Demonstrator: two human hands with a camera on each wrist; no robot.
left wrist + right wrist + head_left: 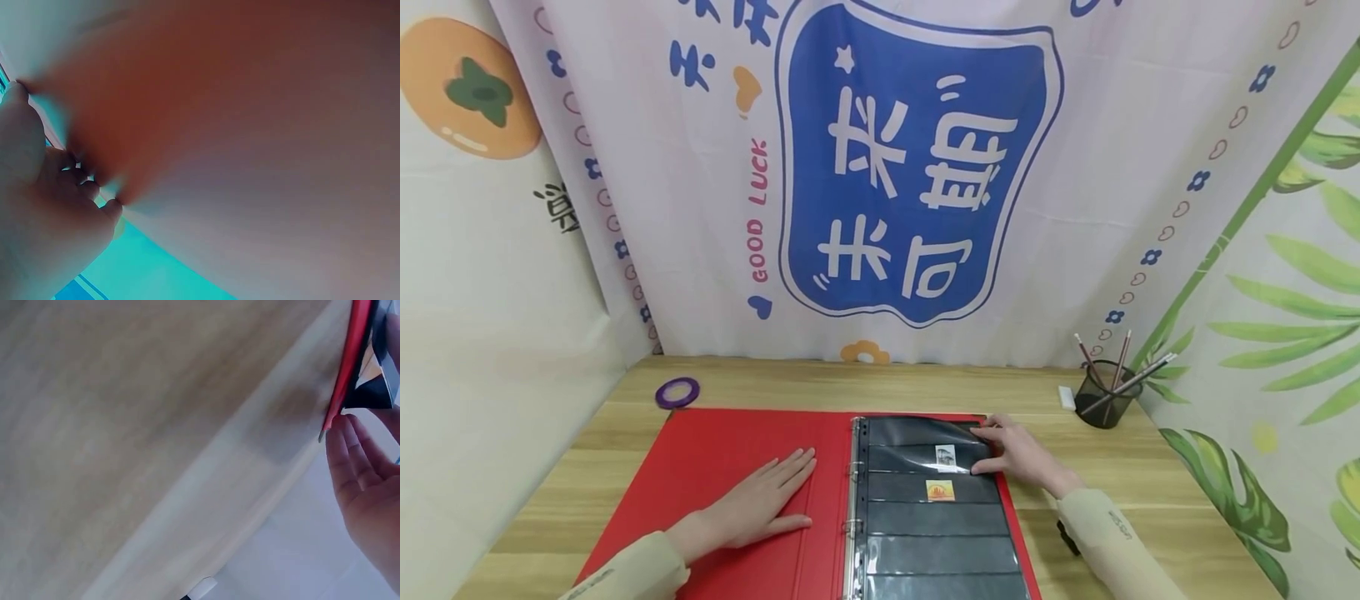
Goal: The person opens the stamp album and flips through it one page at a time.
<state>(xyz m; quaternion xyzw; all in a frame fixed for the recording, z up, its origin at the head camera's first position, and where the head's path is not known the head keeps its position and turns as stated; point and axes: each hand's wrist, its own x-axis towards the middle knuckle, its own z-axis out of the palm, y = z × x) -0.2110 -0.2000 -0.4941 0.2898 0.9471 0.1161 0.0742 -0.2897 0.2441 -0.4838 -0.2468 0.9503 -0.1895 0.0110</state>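
Pale printed cloth [700, 208] hangs behind a wooden table [790, 382], where a red binder [722, 446] lies open in front of the person, with a purple tape roll [677, 393] just past its far left corner and a pencil cup [1097, 398] well off to the right. Its black pocket page [940, 518] sits on the metal rings [853, 469] over the right half, with a white stamp [945, 457] and, in the row below, an orange stamp [939, 491]. Flat on the left cover, the left hand [754, 504] has its fingers straight and grips nothing; that looks a sound way to steady the binder. At the upper right corner of the page, the right hand [1021, 454] has thumb and fingers bent around the edge, slightly parted, and the sheet bows there; how firmly it pinches, I cannot tell. Handling the page well probably calls for taking just this sheet, clear of the cover beneath, keeping the bend gentle so neither stamp slides, and easing any pull at the rings.
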